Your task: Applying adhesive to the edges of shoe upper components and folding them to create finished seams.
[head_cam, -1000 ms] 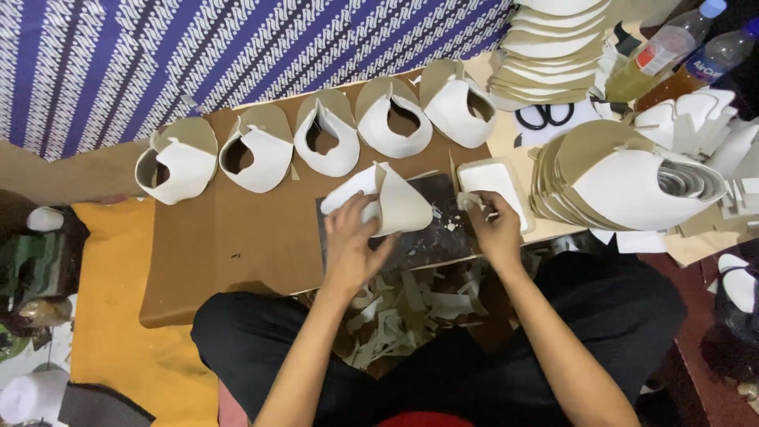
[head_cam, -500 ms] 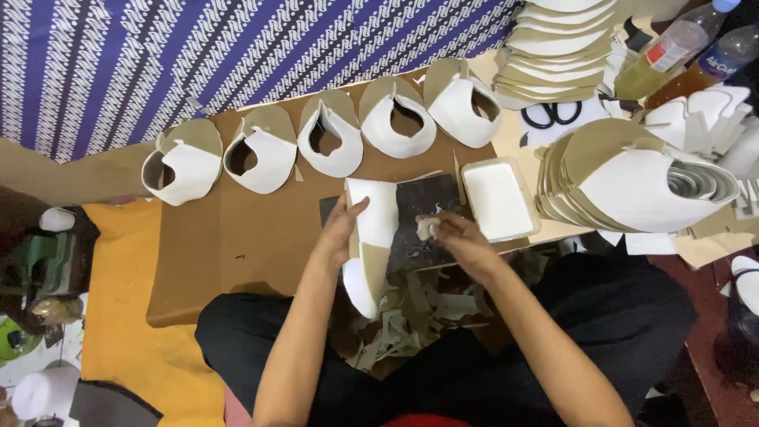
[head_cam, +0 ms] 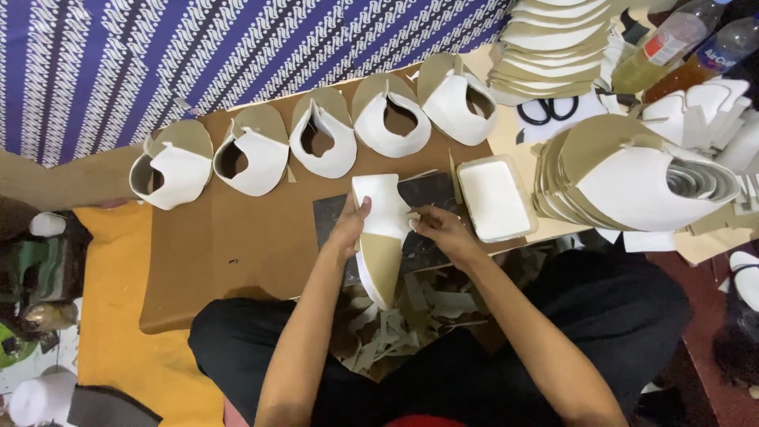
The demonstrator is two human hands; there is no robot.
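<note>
A folded white and tan shoe upper piece lies lengthwise over a dark cutting pad on the brown board. My left hand grips its left edge. My right hand pinches its right edge, fingers closed on the material. Several finished white and tan uppers stand in a row along the far side of the board.
A white rectangular tray sits right of the pad. A nested pile of uppers lies at right, flat tan pieces and black scissors behind. Two bottles at top right. Scraps fill my lap.
The piece was opened out from a cone shape and laid lengthwise toward me. Both hands moved from the board's middle to its sides; the white tray is uncovered.
</note>
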